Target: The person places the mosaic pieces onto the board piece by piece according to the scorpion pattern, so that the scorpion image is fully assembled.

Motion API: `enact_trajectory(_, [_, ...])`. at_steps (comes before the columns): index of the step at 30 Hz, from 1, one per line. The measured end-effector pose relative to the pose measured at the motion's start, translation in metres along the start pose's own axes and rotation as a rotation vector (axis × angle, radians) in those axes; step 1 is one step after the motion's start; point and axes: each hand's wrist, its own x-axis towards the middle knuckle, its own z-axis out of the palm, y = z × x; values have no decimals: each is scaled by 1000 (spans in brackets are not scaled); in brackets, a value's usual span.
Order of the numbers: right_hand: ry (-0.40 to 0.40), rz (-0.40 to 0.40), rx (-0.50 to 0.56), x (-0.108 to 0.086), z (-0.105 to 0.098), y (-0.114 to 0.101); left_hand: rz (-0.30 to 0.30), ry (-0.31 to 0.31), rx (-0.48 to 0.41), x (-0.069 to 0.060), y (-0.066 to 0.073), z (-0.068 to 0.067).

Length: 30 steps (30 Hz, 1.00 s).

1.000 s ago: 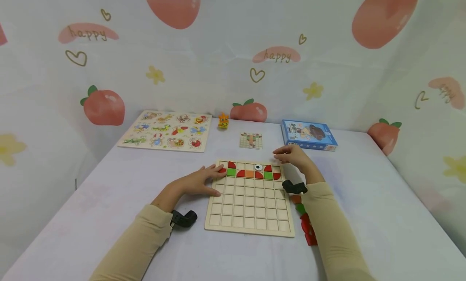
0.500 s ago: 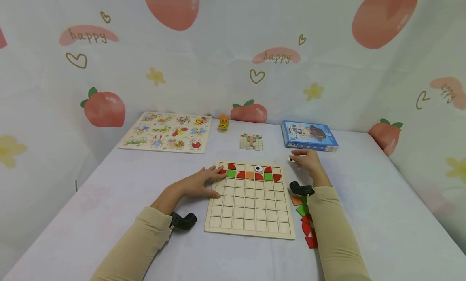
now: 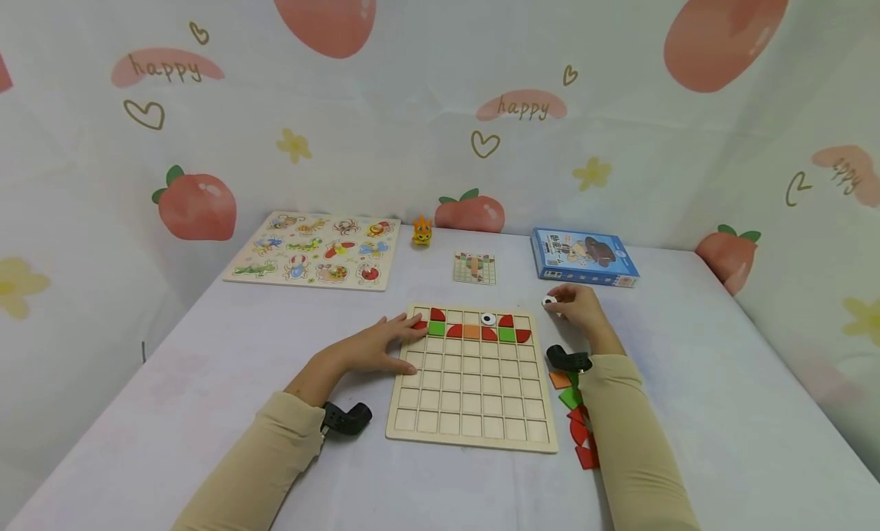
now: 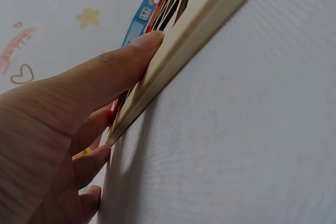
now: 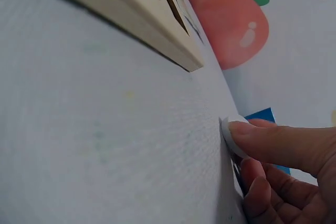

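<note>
A wooden grid board [image 3: 460,402] lies flat on the table in the head view. Its far rows carry red quarter-round pieces, green squares [image 3: 506,335], an orange square [image 3: 470,331] and a round eye piece [image 3: 488,319]. My left hand [image 3: 371,350] rests on the board's left edge with fingers spread, its thumb on the rim in the left wrist view. Beyond the far right corner, my right hand [image 3: 583,312] pinches another white eye piece [image 3: 548,302] between thumb and fingers. The right wrist view shows this eye piece [image 5: 229,132] tilted on edge near the tabletop.
Loose red, green and orange pieces [image 3: 579,432] lie right of the board, partly hidden by the right forearm. Farther back are a pattern card [image 3: 474,268], a blue box [image 3: 583,256], a small orange toy figure [image 3: 422,231] and an insect puzzle board [image 3: 314,250].
The right hand has moved right and slightly toward me from the board's far right corner, and its eye piece now shows more plainly. The left hand has stayed on the board's edge.
</note>
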Motion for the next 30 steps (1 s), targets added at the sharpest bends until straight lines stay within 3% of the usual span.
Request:
enact_trajectory(11, [-72, -4, 63, -1, -1, -9, 11, 6, -5, 1, -1, 1])
enact_trajectory(21, [-126, -48, 213, -5, 13, -47, 8, 5, -5, 1, -2, 0])
enact_trajectory(30, [-237, -143, 195, -6, 27, -59, 10, 1, 2, 1, -1, 0])
